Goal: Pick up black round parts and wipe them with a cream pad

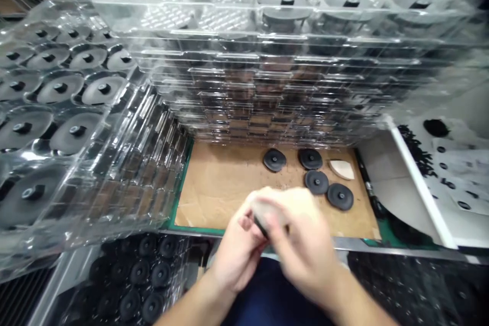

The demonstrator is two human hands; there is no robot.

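Both hands meet near the front edge of the work surface, and motion blurs them. My left hand (239, 249) is closed round a dark-edged rounded disc (262, 225), mostly hidden by the fingers. Against the same disc, the fingers of my right hand (309, 239) are curled, its thumb over the upper side. Beyond the hands, on brown cardboard (221, 183), lie several black rounded discs with a small central stud, such as one black disc (274, 160). A pale wedge-shaped piece (343, 168) lies to their right.
A tall stack of clear plastic trays (267, 81) rises behind the cardboard. Another tray stack (126, 163), holding grey discs, stands at left. Trays of black discs (139, 272) sit low at front left. A white-edged bin (420, 183) and small black parts (416, 147) are at right.
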